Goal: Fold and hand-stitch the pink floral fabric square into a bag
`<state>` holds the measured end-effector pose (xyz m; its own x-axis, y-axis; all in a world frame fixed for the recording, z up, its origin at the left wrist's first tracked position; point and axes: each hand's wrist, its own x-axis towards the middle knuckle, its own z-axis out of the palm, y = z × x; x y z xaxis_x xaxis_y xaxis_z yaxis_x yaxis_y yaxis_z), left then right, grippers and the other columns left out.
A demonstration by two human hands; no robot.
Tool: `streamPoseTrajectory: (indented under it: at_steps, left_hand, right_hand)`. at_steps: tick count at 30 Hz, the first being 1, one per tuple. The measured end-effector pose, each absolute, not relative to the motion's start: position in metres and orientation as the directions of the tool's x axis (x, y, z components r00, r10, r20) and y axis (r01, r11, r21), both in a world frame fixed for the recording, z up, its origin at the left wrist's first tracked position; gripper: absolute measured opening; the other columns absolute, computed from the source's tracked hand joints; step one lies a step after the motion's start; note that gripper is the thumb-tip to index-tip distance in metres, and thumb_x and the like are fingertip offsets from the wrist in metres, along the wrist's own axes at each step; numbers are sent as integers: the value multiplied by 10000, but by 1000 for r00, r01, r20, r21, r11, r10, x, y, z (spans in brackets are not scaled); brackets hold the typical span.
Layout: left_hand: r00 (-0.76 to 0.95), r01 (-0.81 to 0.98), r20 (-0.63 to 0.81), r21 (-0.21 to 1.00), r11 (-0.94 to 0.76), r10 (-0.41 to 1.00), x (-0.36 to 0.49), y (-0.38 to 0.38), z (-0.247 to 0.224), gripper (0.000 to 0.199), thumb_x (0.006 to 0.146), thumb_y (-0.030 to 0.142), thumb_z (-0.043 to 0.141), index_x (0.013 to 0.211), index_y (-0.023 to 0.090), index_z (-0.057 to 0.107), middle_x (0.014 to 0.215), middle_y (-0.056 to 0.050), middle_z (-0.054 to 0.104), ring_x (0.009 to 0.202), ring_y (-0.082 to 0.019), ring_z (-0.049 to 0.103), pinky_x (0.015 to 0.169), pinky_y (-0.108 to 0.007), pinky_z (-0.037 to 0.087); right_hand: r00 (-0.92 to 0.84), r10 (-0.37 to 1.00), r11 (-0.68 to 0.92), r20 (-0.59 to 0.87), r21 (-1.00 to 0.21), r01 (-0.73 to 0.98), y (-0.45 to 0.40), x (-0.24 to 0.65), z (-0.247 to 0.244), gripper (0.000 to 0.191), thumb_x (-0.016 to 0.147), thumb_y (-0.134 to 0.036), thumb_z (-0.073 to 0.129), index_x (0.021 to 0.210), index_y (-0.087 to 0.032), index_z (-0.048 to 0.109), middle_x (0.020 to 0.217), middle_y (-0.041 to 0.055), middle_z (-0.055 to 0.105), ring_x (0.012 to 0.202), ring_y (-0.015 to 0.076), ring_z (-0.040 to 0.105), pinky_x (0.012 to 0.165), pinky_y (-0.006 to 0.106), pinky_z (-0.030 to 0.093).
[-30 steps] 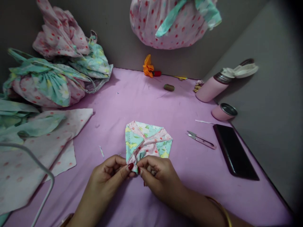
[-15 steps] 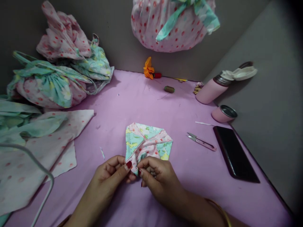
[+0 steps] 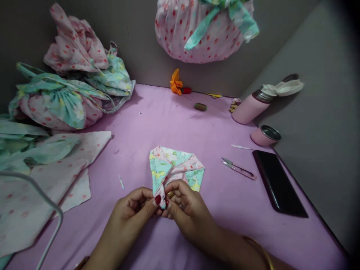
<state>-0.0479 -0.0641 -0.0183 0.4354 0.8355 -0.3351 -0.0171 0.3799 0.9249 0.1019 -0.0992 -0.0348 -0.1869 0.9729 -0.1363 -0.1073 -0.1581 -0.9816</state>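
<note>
A small patchwork fabric piece [image 3: 177, 161], pink with red dots and mint with flowers, lies on the purple cloth-covered table [image 3: 168, 127]. My left hand [image 3: 135, 210] pinches its near left corner between thumb and fingers. Right beside it, my right hand [image 3: 187, 208] grips the same corner, thumb and fingertips closed on the bunched fabric. The two thumbs nearly meet there. Thread snips [image 3: 239, 169] lie to the right of the fabric piece.
Fabric bags [image 3: 56, 101] and loose cloth [image 3: 59, 176] fill the left side, with a grey cable [image 3: 52, 202] in front. At right are a black phone [image 3: 278, 183], pink cup [image 3: 265, 135] and open bottle [image 3: 250, 107]. A thread spool [image 3: 200, 107] sits behind; a dotted bag [image 3: 202, 33] hangs above.
Both thumbs have come closer together, and the fabric corner is bunched more tightly between them. The fingers of my right hand have shifted slightly left and up over the piece.
</note>
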Motion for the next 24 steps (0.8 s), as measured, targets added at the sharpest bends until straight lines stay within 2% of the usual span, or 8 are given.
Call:
streamPoseTrajectory:
  at_steps: [3, 6, 9, 13, 15, 19, 24]
  left_hand:
    - [423, 26, -323, 938, 345, 847, -48, -66, -20, 107, 781, 238, 574, 699, 194, 627, 636, 19, 642, 627, -134, 577, 620, -223, 451]
    - [413, 119, -307, 951, 284, 857, -48, -69, -22, 94, 777, 243, 578, 726, 194, 640, 641, 13, 635, 629, -144, 573, 605, -230, 446]
    - [417, 194, -295, 953, 233, 860, -48, -72, -23, 99, 787, 253, 568, 763, 202, 649, 660, 7, 630, 650, -156, 571, 614, -240, 444]
    - [438, 239, -285, 951, 195, 853, -49, -72, -22, 113, 802, 278, 553, 757, 214, 636, 685, 5, 615, 679, -166, 560, 626, -245, 436]
    - [458, 247, -289, 950, 192, 841, -49, -70, -22, 117, 802, 285, 551, 762, 212, 633, 697, -1, 616, 691, -174, 558, 634, -252, 433]
    - [477, 268, -312, 942, 202, 821, -49, -67, -21, 147, 814, 311, 528, 793, 204, 627, 704, -11, 606, 713, -188, 551, 636, -259, 423]
    - [514, 317, -341, 928, 195, 787, -52, -66, -20, 183, 824, 332, 510, 728, 200, 591, 698, -11, 590, 699, -183, 531, 632, -255, 407]
  right_hand:
    - [-202, 976, -101, -75, -988, -119, -99, 102, -32, 90, 870, -160, 433, 940, -214, 417, 787, -4, 552, 686, 107, 570, 621, 246, 470]
    - [-205, 977, -43, -53, -998, 53, -98, 103, -30, 81, 877, -186, 436, 955, -208, 427, 748, -9, 535, 659, 110, 549, 590, 237, 450]
    - [-206, 978, 35, -20, -965, 260, -97, 106, -28, 66, 876, -170, 425, 872, -201, 484, 671, -21, 520, 620, 113, 518, 574, 238, 420]
    - [-172, 977, 181, 124, -912, 368, -95, 109, -25, 143, 853, -153, 449, 781, -195, 564, 739, 14, 546, 725, 144, 521, 669, 280, 416]
    - [-106, 985, 166, 138, -932, 322, -94, 109, -24, 157, 842, -144, 463, 737, -190, 570, 730, 11, 547, 709, 138, 523, 658, 274, 416]
    - [-15, 1000, 21, 20, -996, 82, -95, 107, -27, 136, 842, -159, 472, 734, -183, 552, 673, -6, 560, 642, 117, 544, 609, 254, 430]
    - [84, 995, -41, -50, -994, -102, -93, 110, -29, 102, 839, -242, 506, 766, -180, 538, 624, -15, 556, 574, 109, 545, 547, 236, 437]
